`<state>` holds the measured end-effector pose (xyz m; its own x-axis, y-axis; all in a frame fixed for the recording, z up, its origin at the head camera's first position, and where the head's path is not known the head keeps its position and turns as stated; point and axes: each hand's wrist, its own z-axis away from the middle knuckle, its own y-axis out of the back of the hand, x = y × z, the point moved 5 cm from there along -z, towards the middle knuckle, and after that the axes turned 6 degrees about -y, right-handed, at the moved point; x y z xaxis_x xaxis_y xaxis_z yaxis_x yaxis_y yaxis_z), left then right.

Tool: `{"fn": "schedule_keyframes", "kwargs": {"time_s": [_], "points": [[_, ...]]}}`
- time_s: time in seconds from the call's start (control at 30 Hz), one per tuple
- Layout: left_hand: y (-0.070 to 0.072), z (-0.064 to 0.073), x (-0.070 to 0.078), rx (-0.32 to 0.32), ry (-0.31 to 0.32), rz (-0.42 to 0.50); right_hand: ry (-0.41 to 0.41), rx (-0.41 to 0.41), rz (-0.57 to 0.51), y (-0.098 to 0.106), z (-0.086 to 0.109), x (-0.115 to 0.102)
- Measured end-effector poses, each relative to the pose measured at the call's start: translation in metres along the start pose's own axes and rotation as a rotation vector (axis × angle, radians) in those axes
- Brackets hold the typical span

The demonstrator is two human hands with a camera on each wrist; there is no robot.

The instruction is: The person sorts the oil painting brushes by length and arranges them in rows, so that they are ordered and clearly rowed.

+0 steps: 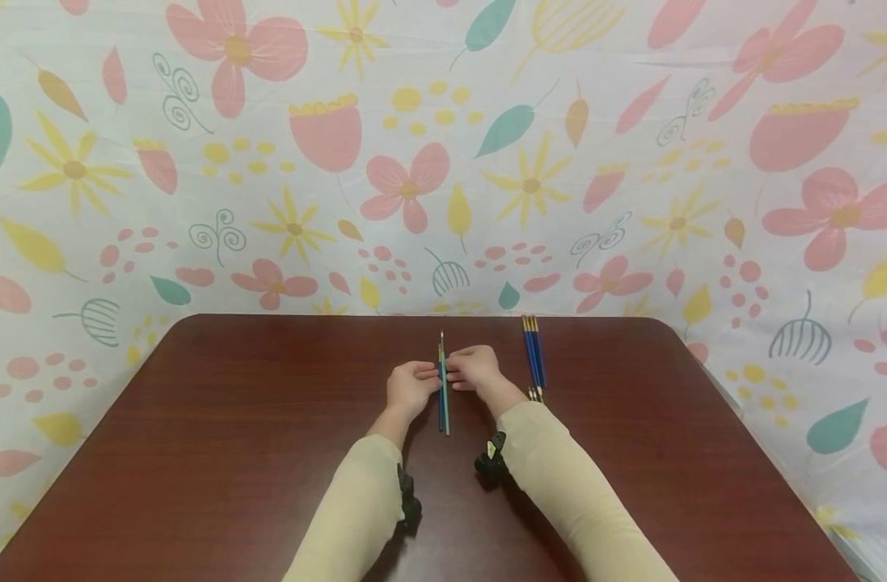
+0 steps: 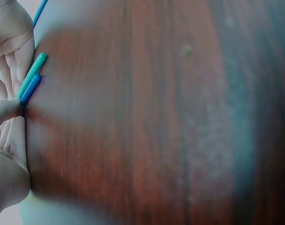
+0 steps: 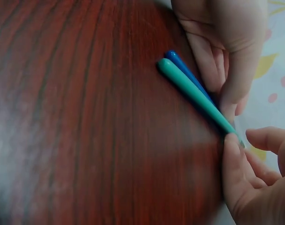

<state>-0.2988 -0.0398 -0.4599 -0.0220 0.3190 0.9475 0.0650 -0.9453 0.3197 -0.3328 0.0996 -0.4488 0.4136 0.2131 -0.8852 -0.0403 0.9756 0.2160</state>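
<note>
A green-handled paintbrush and a blue-handled paintbrush lie side by side on the table, bristle ends away from me. My left hand is at their left side, fingertips at the blue handle. From the right, my right hand meets the pair, a fingertip touching the green handle in the right wrist view. The rounded handle ends stick out toward me, with the blue handle beside the green in the left wrist view. Farther up, the hands partly hide the brushes.
More blue-handled brushes lie in a bunch at the back right of the brown table. By my right wrist, several brush tips show, partly covered by the sleeve. A flowered cloth hangs behind the table.
</note>
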Motion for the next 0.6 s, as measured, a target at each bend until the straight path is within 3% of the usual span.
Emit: {"fn": "schedule_keyframes", "kwargs": {"time_s": [0.3, 0.6], "points": [[-0.0014, 0.0037, 0.0047, -0.029, -0.021, 0.031, 0.011, 0.109, 0.175, -0.004, -0.0027, -0.0044], [0.0016, 0.0023, 0.0035, -0.004, -0.023, 0.034, 0.013, 0.047, 0.131, -0.0015, -0.0025, -0.0087]]}}
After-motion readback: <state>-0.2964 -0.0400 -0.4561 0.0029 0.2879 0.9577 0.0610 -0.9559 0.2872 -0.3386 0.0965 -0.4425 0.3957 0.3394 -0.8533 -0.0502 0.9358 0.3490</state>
